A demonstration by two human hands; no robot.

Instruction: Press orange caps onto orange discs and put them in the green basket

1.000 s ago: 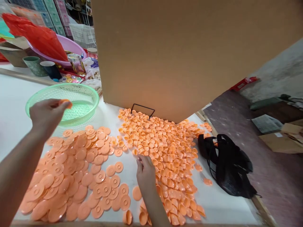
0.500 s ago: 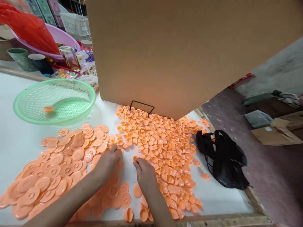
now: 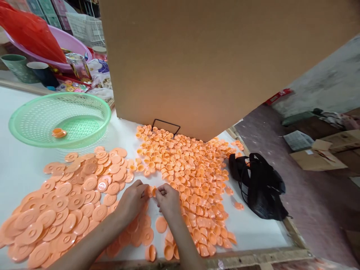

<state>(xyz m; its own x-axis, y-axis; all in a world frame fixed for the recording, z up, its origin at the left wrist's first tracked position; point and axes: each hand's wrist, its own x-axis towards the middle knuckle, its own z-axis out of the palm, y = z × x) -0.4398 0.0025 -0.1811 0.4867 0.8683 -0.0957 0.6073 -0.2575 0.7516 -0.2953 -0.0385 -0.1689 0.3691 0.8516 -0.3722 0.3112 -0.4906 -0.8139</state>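
Observation:
My left hand (image 3: 132, 198) pinches a small orange toy saucer (image 3: 148, 190), partly hidden by the fingers. Close against it, a small orange toy cup (image 3: 153, 192) is pinched in my right hand (image 3: 168, 199). The two pieces meet or nearly meet above the white tabletop; whether they are joined I cannot tell. Under and left of my left arm spreads a heap of flat orange saucers (image 3: 60, 202). To the right and beyond my right hand lies a large pile of orange cups (image 3: 194, 165). One cup (image 3: 150, 253) stands apart near the front edge.
A green mesh basket (image 3: 25, 133) at the left contains an orange cup piece (image 3: 59, 132). Behind the cups rises a large cardboard box (image 3: 191, 67), with a black wire frame (image 3: 165, 123) at its foot. A black bag (image 3: 257, 187) lies along the right table edge.
My left hand has come right, off the saucer heap, with a saucer in its fingers. Both hands now meet, bringing cup and saucer together. The view has shifted slightly.

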